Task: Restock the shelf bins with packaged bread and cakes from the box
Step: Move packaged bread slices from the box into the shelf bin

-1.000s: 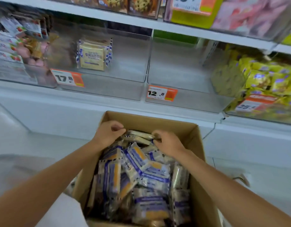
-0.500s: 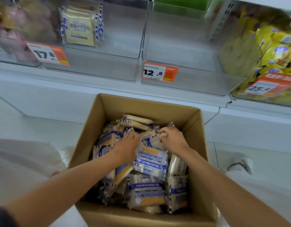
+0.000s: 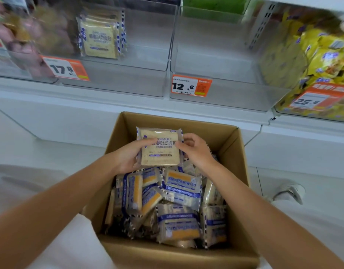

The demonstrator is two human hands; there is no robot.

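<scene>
Over box [image 3: 233, 156], I see bread pack [image 3: 160, 152] held up: left hand [image 3: 128, 157] grips its left side, right hand [image 3: 196, 152] pinches its right side. More packs [image 3: 178, 191] lie in box. Beyond box, shelf bin [image 3: 147, 45] holds stack [image 3: 99, 38] of same kind.

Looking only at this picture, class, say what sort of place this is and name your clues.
Probably a supermarket aisle: orange price tags on clear shelf bins, yellow snack packets, and a cardboard box of wrapped bread.

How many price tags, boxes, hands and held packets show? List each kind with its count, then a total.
Price tags: 3, 17.8 tag, 12.8 tag, 25.8 tag
Box: 1
Hands: 2, left hand, right hand
Held bread packet: 1
Total: 7
</scene>
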